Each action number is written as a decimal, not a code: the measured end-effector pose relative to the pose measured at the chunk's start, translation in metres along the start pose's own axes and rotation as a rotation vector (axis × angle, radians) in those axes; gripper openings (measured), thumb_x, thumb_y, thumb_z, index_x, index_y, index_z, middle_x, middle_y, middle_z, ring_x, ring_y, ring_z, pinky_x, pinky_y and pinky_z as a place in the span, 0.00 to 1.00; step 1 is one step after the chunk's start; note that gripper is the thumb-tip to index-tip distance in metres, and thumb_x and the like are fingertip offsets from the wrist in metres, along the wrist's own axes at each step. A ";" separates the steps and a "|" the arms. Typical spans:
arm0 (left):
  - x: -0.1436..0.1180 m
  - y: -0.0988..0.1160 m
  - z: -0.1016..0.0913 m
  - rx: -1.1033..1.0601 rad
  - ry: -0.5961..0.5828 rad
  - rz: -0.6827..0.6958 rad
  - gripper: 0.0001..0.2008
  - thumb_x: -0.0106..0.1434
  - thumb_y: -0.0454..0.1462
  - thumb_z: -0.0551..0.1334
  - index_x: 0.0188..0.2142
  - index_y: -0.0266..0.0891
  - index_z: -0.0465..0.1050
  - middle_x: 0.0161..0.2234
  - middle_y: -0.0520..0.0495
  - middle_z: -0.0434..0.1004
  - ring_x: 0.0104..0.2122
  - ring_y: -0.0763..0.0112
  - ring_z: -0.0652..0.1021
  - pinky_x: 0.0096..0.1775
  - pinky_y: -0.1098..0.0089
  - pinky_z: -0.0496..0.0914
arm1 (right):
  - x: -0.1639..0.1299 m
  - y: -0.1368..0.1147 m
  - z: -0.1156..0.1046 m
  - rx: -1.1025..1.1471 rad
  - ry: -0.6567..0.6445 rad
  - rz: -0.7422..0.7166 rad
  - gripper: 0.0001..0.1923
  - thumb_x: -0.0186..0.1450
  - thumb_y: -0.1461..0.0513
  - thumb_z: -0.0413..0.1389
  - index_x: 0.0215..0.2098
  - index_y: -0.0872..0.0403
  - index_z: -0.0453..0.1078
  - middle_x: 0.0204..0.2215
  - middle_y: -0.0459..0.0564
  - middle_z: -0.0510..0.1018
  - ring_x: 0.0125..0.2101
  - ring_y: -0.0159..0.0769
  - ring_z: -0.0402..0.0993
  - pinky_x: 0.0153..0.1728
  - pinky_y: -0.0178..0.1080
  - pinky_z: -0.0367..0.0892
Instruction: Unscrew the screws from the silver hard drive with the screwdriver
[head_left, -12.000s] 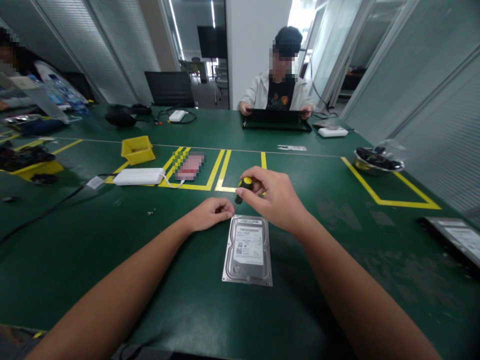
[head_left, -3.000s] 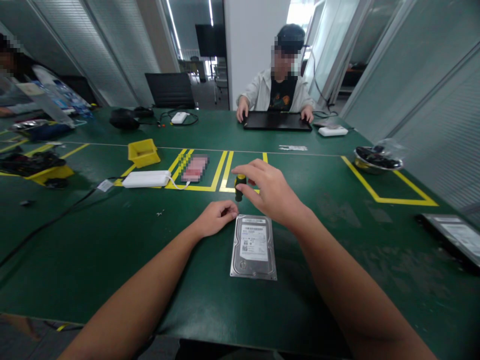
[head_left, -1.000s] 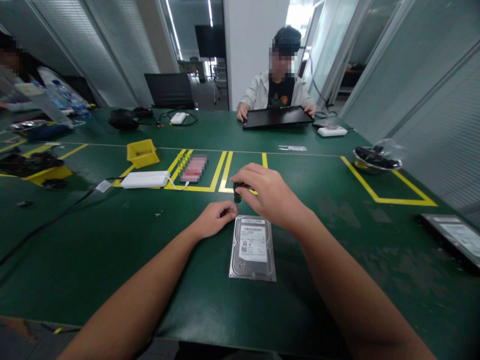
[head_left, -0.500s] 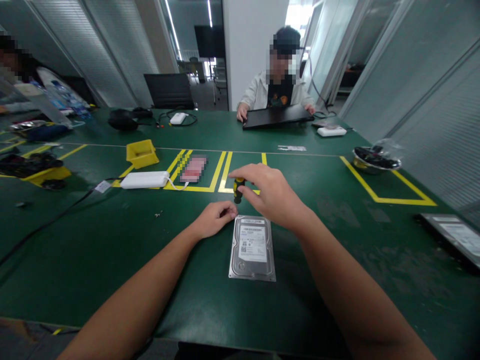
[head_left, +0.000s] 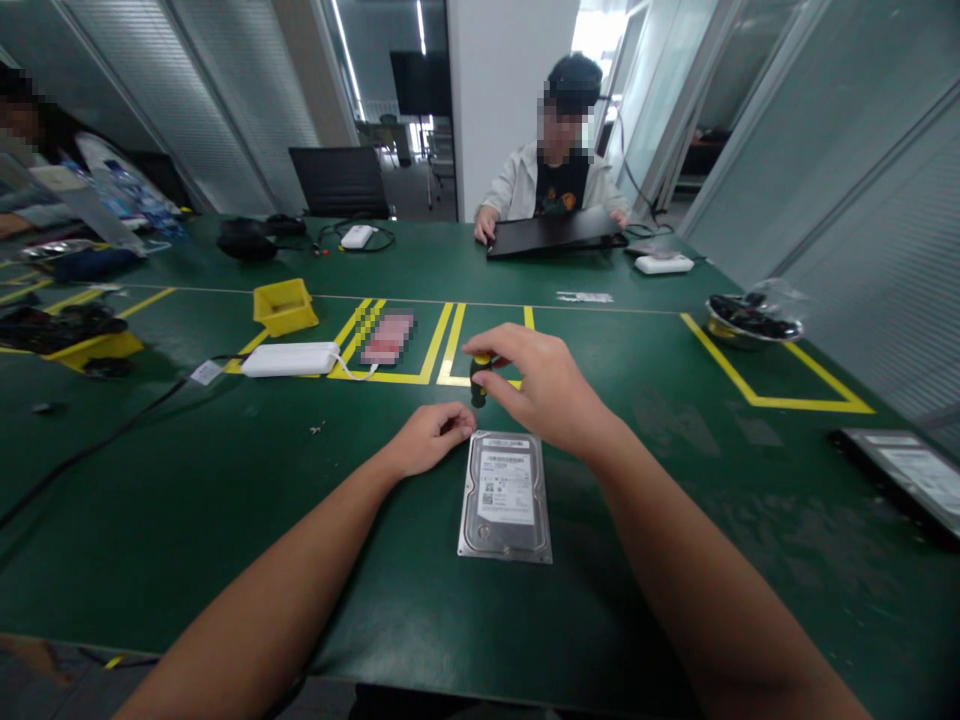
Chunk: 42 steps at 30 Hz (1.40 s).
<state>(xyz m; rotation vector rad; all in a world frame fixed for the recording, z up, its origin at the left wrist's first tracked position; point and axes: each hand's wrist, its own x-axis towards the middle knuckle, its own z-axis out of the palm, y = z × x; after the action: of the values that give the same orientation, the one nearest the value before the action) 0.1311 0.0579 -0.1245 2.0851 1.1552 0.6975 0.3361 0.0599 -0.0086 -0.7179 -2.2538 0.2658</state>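
Observation:
A silver hard drive (head_left: 506,495) with a white label lies flat on the green table, its label facing up. At its far left corner my left hand (head_left: 431,440) is closed, the thumb and fingertips pressed together against the drive's edge. Above that same corner my right hand (head_left: 544,385) grips a short black and yellow screwdriver (head_left: 478,385) between thumb and fingers. The screwdriver's handle stands upright. Its shaft and tip are too small to make out, close to my left fingertips.
A yellow bin (head_left: 285,307), a white power strip (head_left: 290,360) and a pink phone (head_left: 388,338) are at the left. Rightward are a metal bowl (head_left: 754,322) of dark parts and another hard drive (head_left: 904,475). Across the table a person (head_left: 559,180) holds a dark panel (head_left: 551,235).
The screwdriver handle has turned slightly and shifted a little to the right as my right fingers moved on it. My left hand and the hard drive stay put.

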 end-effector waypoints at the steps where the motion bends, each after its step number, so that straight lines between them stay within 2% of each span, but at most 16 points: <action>1: 0.000 0.000 0.000 0.001 -0.001 -0.002 0.05 0.65 0.35 0.58 0.34 0.36 0.71 0.29 0.53 0.73 0.29 0.72 0.70 0.33 0.71 0.61 | 0.000 0.001 0.000 0.004 -0.001 0.006 0.12 0.63 0.70 0.56 0.45 0.55 0.71 0.44 0.50 0.78 0.44 0.37 0.73 0.47 0.41 0.66; 4: 0.000 0.001 0.000 0.000 0.000 0.000 0.05 0.65 0.35 0.58 0.33 0.36 0.71 0.29 0.53 0.73 0.29 0.72 0.70 0.33 0.71 0.61 | -0.001 0.001 0.000 0.017 -0.015 0.016 0.12 0.62 0.71 0.54 0.42 0.54 0.72 0.43 0.50 0.79 0.45 0.38 0.73 0.49 0.42 0.65; 10: 0.000 -0.001 0.000 -0.003 -0.003 0.014 0.05 0.64 0.35 0.58 0.33 0.37 0.71 0.29 0.53 0.72 0.30 0.71 0.70 0.33 0.71 0.61 | 0.001 -0.003 0.001 0.041 0.028 0.027 0.03 0.62 0.67 0.58 0.35 0.55 0.71 0.39 0.50 0.74 0.40 0.35 0.71 0.42 0.39 0.67; 12: 0.000 -0.001 0.000 0.002 -0.007 0.014 0.05 0.64 0.35 0.58 0.33 0.37 0.71 0.29 0.53 0.72 0.30 0.71 0.70 0.33 0.71 0.61 | 0.001 -0.004 0.001 0.016 0.039 0.030 0.03 0.62 0.67 0.59 0.33 0.55 0.70 0.36 0.50 0.73 0.38 0.35 0.70 0.41 0.38 0.66; 19: -0.001 0.001 -0.001 0.010 -0.006 0.007 0.06 0.65 0.35 0.58 0.33 0.36 0.71 0.29 0.52 0.72 0.30 0.71 0.70 0.33 0.71 0.61 | 0.001 -0.001 0.002 0.045 0.042 0.031 0.07 0.62 0.68 0.59 0.39 0.54 0.70 0.36 0.47 0.76 0.37 0.33 0.71 0.40 0.37 0.65; 27: 0.000 0.000 -0.001 0.021 -0.009 -0.001 0.06 0.64 0.36 0.58 0.34 0.36 0.72 0.30 0.52 0.73 0.30 0.71 0.71 0.33 0.71 0.62 | 0.001 0.001 0.002 0.070 0.039 0.064 0.05 0.62 0.69 0.58 0.37 0.55 0.72 0.37 0.48 0.79 0.38 0.34 0.73 0.41 0.38 0.66; 34: 0.000 0.002 -0.001 0.001 -0.007 -0.002 0.06 0.64 0.36 0.58 0.33 0.36 0.71 0.29 0.52 0.72 0.30 0.70 0.70 0.33 0.71 0.62 | 0.000 0.002 0.006 0.109 0.070 0.041 0.05 0.62 0.68 0.58 0.36 0.54 0.71 0.40 0.50 0.76 0.41 0.35 0.72 0.42 0.39 0.68; 42: 0.000 0.000 -0.001 -0.013 -0.009 0.008 0.06 0.64 0.36 0.58 0.34 0.36 0.71 0.28 0.52 0.71 0.29 0.71 0.70 0.33 0.71 0.62 | 0.001 0.001 0.008 0.036 0.072 0.035 0.03 0.63 0.68 0.58 0.35 0.55 0.70 0.34 0.48 0.74 0.37 0.34 0.70 0.40 0.37 0.65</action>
<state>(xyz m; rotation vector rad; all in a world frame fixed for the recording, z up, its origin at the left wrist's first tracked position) 0.1304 0.0580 -0.1244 2.0814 1.1348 0.6965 0.3302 0.0615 -0.0142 -0.7363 -2.1643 0.2921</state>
